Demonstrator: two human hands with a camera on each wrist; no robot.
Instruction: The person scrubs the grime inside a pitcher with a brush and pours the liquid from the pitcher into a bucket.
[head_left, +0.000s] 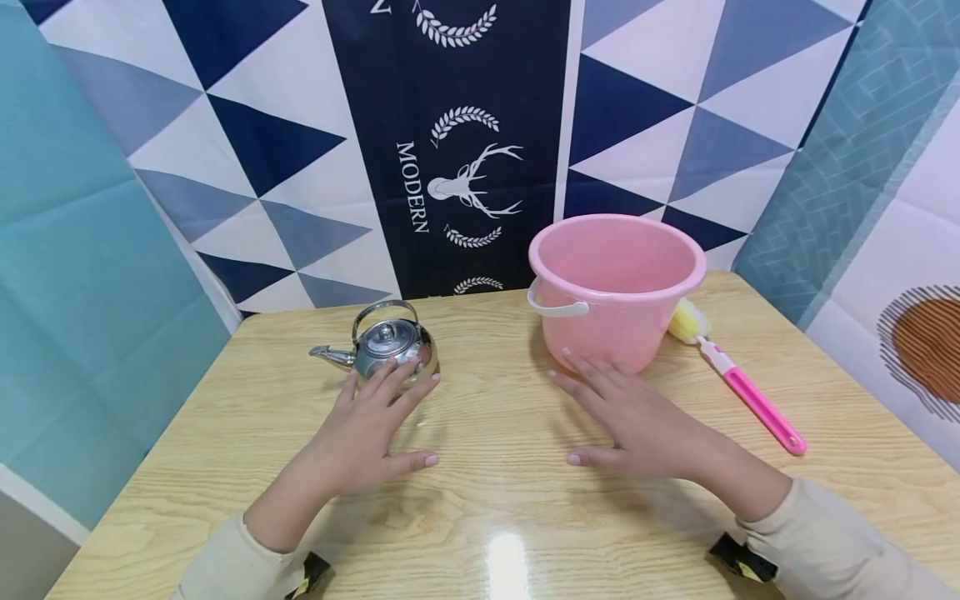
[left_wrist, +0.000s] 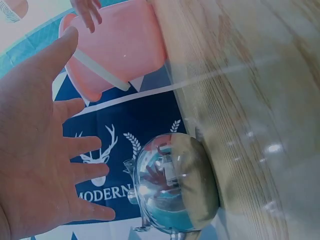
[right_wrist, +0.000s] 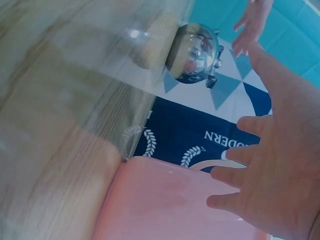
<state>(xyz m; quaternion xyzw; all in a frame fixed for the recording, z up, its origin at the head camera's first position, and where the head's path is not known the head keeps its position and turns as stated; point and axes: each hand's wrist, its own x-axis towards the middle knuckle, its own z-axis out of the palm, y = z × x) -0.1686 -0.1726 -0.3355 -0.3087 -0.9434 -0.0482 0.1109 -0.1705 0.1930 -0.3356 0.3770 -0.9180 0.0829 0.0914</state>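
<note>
Kettle (head_left: 387,340) stands upright on the left part of the table (head_left: 480,483), straight beyond the left hand (head_left: 360,437), which is much the nearer of the two. Its spout (head_left: 330,357) points to the person's left, so its long axis runs across the line of the left forearm, and its handle (head_left: 385,305) arches over the lid, on the far side of the fingertips. In the head view those fingertips overlap the kettle's near side, but the left wrist view shows a gap between hand and metal. The left fingers are straight and spread, thumb well apart, holding nothing. The right hand (head_left: 637,425) lies the same way, fingers fanned and thumb apart, with nothing in its grasp; ahead of it the pink bucket (head_left: 600,333) stands upright, and whether the fingertips touch its wall I cannot tell. The bucket's white handle (head_left: 557,308) hangs on the side toward the kettle. Right of the bucket lies a brush (head_left: 750,400), its head beside the bucket and its pink end slanting toward the person's right.
</note>
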